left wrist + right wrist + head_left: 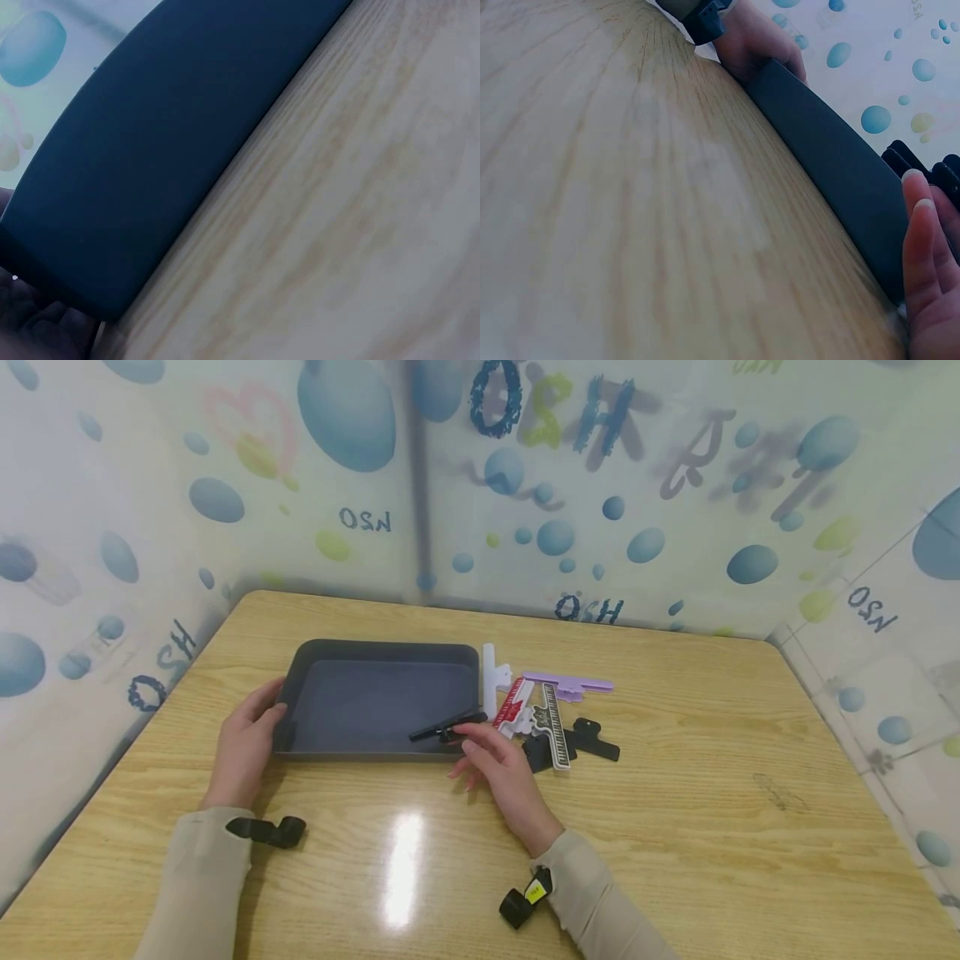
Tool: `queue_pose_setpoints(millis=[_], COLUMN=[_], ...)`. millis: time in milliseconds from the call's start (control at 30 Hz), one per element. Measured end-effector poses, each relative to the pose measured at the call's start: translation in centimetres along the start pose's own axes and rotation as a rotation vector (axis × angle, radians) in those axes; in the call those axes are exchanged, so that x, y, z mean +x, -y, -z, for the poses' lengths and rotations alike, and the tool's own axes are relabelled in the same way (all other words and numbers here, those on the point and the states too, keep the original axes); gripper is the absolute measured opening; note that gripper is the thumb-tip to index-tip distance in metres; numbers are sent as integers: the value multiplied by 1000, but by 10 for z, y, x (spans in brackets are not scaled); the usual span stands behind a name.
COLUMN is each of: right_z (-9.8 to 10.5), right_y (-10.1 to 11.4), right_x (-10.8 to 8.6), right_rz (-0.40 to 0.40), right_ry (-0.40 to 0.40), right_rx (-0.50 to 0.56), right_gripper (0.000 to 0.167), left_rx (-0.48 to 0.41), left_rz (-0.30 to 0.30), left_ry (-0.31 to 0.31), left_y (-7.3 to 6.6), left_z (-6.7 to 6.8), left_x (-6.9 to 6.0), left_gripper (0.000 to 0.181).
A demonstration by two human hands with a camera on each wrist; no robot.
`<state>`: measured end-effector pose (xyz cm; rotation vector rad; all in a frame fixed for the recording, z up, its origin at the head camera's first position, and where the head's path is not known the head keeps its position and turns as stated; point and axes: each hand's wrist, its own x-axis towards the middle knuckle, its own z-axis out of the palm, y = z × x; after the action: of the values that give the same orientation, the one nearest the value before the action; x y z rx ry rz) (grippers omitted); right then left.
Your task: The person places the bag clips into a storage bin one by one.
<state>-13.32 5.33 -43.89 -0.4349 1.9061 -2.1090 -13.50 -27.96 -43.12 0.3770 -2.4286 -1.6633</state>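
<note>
A dark grey rectangular tray (378,755) lies on the wooden table. My left hand (246,745) grips its left end, thumb at the rim; in the right wrist view the same hand (759,41) holds the tray's far end. Over the tray's front right corner, my right hand (504,777) pinches a black clip (431,729) between thumb and finger. The right wrist view shows part of that clip (907,160) above the tray wall (832,165), with other fingers extended beside it. The left wrist view shows mostly the tray's outer side (150,150).
Right of the tray lies a loose group of clips: a white one (490,681), a purple one (577,683), a red and white one (513,703), a black and white patterned one (557,727) and a black one (596,743). Some overlap. A patterned wall covering (480,527) rises behind the table (690,827).
</note>
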Motion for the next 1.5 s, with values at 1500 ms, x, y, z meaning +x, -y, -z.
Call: queue_pose_setpoints(millis=[1500], right_z=[0], right_y=[-1], right_x=[0], right_rz=[-19], right_ry=[11], right_rx=[-15], right_gripper=[34], left_rx=[-2], left_rz=[10], left_ry=[7], left_y=[0], left_z=[0], left_x=[1], left_gripper=[44])
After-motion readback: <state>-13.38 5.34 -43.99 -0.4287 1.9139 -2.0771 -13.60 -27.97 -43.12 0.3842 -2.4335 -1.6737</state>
